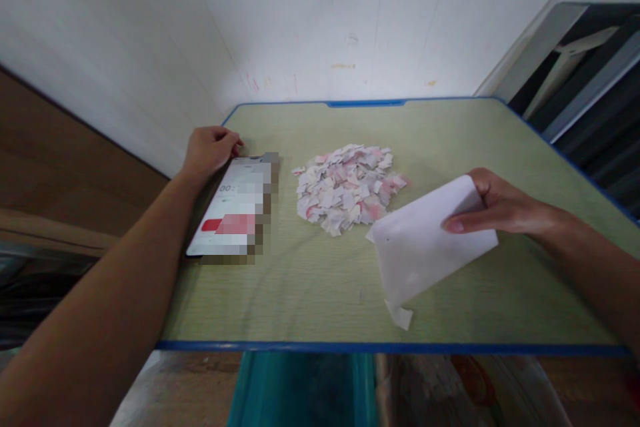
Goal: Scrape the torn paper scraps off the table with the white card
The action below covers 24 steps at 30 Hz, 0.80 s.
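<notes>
A flat white card-like piece (415,247), perhaps a thin box, is in my right hand (495,203), thumb on top and fingers behind. It is tilted over the table, right of a heap of torn paper scraps (345,187) in white and pink. Its left corner reaches the heap's edge. One loose white scrap (400,315) lies at its lower corner. At the table's far left edge, my left hand (213,147) is closed with fingers curled. It is beside the top of a phone (227,207), and anything inside the fingers is hidden.
The table (310,293) has a pale wood-grain top and blue edging. A white panelled wall (300,33) stands behind it. Below the front edge are a teal bin (300,390) and a clear bag (440,390) with scraps. Dark slatted metal (600,93) stands at the right.
</notes>
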Each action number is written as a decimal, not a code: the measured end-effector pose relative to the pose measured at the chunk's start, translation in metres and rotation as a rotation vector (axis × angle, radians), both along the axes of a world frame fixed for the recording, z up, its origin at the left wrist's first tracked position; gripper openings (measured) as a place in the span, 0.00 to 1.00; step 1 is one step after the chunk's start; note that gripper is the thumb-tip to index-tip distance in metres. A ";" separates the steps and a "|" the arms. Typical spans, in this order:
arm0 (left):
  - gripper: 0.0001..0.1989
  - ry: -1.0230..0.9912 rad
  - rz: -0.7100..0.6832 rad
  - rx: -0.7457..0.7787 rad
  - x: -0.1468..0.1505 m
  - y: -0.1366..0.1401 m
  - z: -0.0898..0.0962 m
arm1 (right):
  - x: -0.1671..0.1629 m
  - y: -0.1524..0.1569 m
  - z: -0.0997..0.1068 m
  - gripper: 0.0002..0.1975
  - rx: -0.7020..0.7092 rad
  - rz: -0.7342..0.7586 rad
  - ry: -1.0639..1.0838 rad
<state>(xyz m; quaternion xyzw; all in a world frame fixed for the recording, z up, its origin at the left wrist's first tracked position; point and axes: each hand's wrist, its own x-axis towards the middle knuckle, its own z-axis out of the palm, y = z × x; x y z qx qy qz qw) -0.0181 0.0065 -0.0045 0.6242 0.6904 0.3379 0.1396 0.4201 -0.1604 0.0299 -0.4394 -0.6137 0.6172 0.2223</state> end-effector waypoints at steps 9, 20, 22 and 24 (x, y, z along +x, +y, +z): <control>0.06 -0.011 0.023 -0.019 0.005 -0.004 0.003 | 0.015 0.002 0.003 0.06 0.035 0.012 -0.065; 0.06 0.002 0.005 0.000 0.003 -0.002 0.002 | 0.016 -0.001 0.004 0.07 0.011 0.110 -0.046; 0.06 -0.003 0.000 -0.003 0.004 -0.003 0.003 | 0.012 -0.001 0.003 0.07 0.026 0.028 -0.021; 0.06 -0.002 0.005 -0.005 0.004 -0.004 0.003 | 0.006 0.000 0.002 0.07 0.052 -0.071 0.001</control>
